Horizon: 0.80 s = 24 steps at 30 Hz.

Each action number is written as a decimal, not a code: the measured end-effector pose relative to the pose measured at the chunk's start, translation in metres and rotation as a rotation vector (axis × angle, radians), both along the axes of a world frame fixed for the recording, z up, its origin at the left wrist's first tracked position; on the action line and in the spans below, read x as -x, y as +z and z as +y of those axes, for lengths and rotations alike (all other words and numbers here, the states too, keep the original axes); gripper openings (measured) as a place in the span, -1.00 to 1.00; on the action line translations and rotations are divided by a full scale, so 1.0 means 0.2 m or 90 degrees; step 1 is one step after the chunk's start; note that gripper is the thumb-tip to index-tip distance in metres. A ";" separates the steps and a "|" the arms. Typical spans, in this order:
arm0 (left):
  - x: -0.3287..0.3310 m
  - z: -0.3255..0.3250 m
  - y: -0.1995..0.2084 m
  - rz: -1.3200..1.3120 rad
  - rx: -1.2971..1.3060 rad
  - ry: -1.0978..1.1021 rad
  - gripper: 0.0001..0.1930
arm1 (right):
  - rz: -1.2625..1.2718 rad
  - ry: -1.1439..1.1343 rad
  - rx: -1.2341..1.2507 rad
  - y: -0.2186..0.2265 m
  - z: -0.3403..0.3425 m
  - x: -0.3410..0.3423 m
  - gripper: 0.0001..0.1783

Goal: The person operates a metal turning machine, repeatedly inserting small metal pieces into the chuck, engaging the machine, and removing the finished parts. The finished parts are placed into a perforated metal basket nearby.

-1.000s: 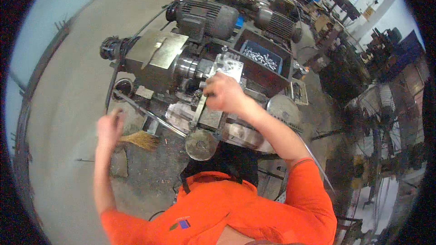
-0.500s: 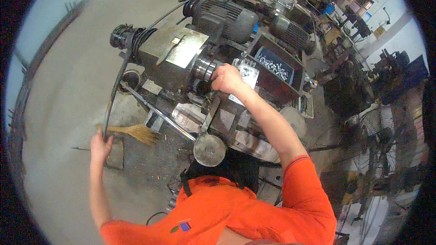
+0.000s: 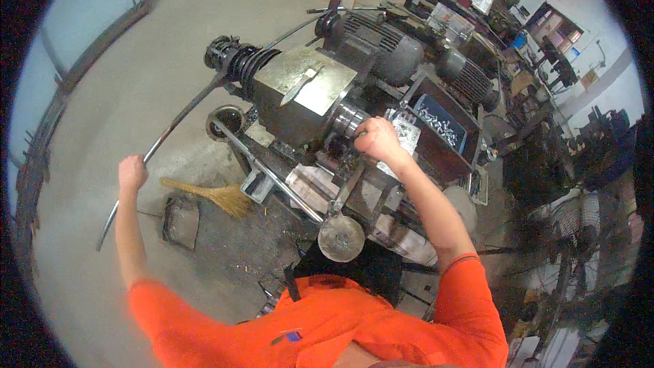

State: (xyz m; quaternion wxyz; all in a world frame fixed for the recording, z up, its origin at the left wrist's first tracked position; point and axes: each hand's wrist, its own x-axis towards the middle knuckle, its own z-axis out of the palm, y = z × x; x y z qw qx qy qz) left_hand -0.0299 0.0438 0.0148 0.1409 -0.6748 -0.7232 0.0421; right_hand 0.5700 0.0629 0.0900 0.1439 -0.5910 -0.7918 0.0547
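My left hand [image 3: 133, 174] is closed around a long metal lever [image 3: 178, 123]. The lever runs from the ringed left end of a lathe-like machine [image 3: 293, 119] out to the left, and its free end sticks out below my fist. At the machine's round metal chuck [image 3: 349, 120], my right hand [image 3: 378, 140] is closed, fingers curled at the chuck's face. Whatever those fingers pinch is hidden. Just behind and right of this hand lies a pale metal block [image 3: 405, 133].
A blue tray [image 3: 441, 123] of small metal parts sits right of the machine. A bar [image 3: 272, 177] slants to a round disc [image 3: 341, 237] close to my body. A straw broom [image 3: 221, 196] and a dustpan [image 3: 181, 222] lie on the floor at left. Motors [image 3: 381, 48] stand behind.
My left hand has swung the lever outward, to the left and away from the machine. My right hand stays at the chuck. The whole view has shifted, so the machine appears further right.
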 end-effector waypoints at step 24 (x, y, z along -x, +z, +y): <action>-1.05 0.17 -0.77 -0.217 0.171 -0.220 -0.68 | -0.070 -0.877 0.289 -0.49 -2.40 -1.68 -0.43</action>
